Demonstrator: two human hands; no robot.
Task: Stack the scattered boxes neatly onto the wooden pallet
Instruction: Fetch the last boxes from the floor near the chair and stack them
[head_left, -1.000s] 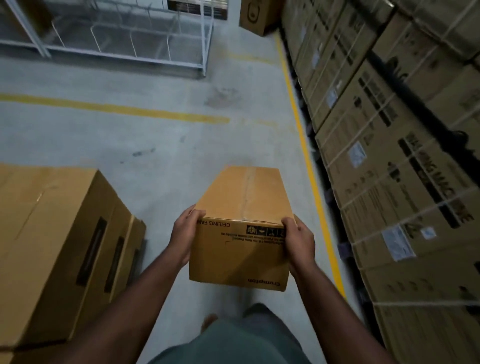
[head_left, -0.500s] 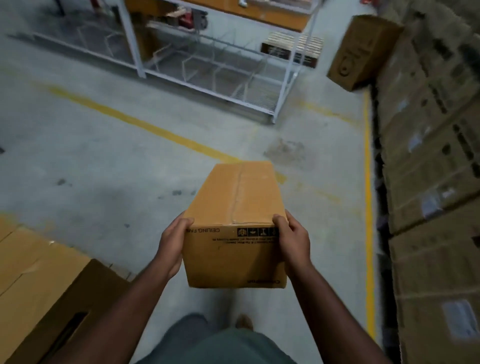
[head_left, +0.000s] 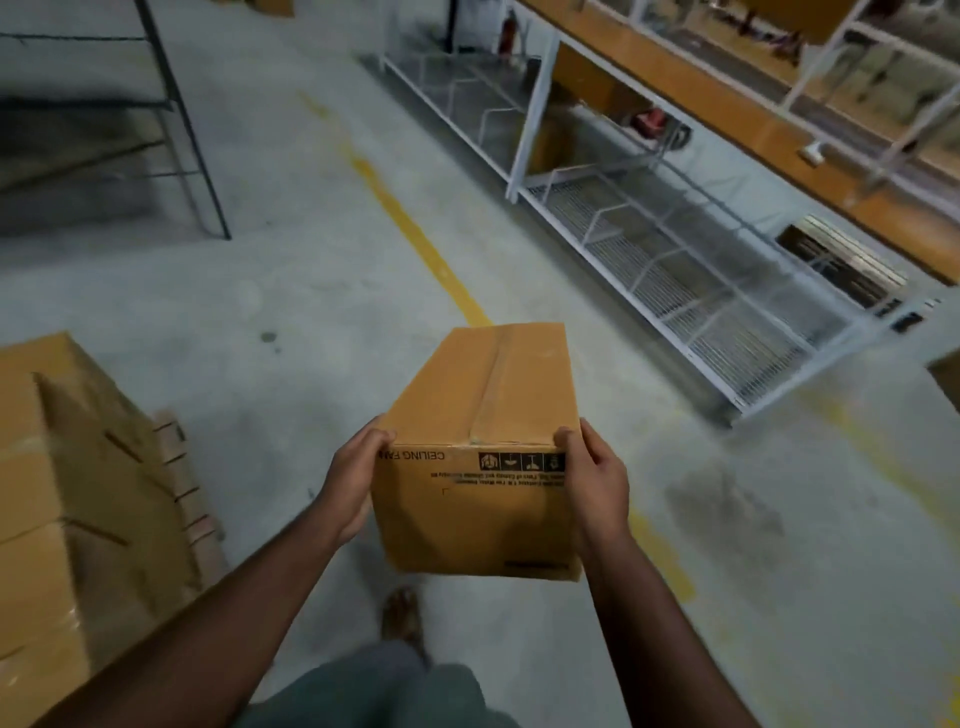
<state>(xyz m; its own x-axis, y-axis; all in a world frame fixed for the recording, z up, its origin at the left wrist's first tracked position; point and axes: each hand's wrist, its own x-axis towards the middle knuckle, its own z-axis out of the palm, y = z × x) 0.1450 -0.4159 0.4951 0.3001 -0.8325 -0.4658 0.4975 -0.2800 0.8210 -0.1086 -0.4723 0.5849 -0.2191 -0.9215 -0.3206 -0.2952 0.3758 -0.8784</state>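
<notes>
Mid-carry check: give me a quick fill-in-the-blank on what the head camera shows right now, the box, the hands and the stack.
1. The carried box is held by ____ hands, the left hand and the right hand, one at each side.
2. The large print on its near face reads "CEILING ____", upside down to the camera.
3. The stacked boxes on the wooden pallet lie to the person's ____.
4. A painted ____ line crosses the floor ahead.

Missing words: both; FAN; left; yellow

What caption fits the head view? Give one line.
Both hands, left hand and right hand, carry a cardboard box across the warehouse floor.
</notes>
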